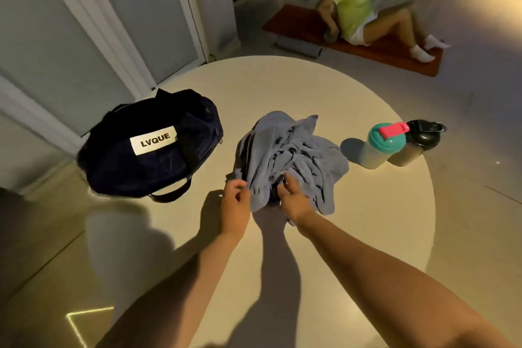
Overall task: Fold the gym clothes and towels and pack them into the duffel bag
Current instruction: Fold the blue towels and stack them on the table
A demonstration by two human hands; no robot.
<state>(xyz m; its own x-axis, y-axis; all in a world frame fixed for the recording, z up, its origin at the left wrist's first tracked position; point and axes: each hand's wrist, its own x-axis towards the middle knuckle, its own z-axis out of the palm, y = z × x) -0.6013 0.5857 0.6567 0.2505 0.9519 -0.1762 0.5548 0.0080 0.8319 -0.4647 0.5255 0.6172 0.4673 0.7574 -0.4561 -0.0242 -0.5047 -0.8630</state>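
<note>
Round cream bench [353, 234], lit from above, our two bare forearms reaching in from the near edge.

A crumpled blue-grey cloth [293, 155] lies heaped at the middle of the bench. We cannot tell whether it is a towel or a garment. Something dark shows under its left and near edges.

Our left hand [236, 199] sits at the near-left edge of the heap, fingers curled, thumb and fingertips nipping the cloth's hem. Our right hand [293, 198] lies just beside it on the near side of the heap, fingers stretched forward into the folds. Whether they clasp anything in there, we cannot tell.

The navy duffel bag [152, 147] sits at the left rim of the bench, apart from the cloth, a white label reading LVQUE on its side and one strap loop hanging toward us.

Right of the heap, two shaker bottles stand touching: one with a teal lid and pink cap [381, 147], one with a black lid [415, 147].

Beyond the bench, a person in a yellow-green shirt [353, 3] sits on an orange mat [395, 54] on the floor.
</note>
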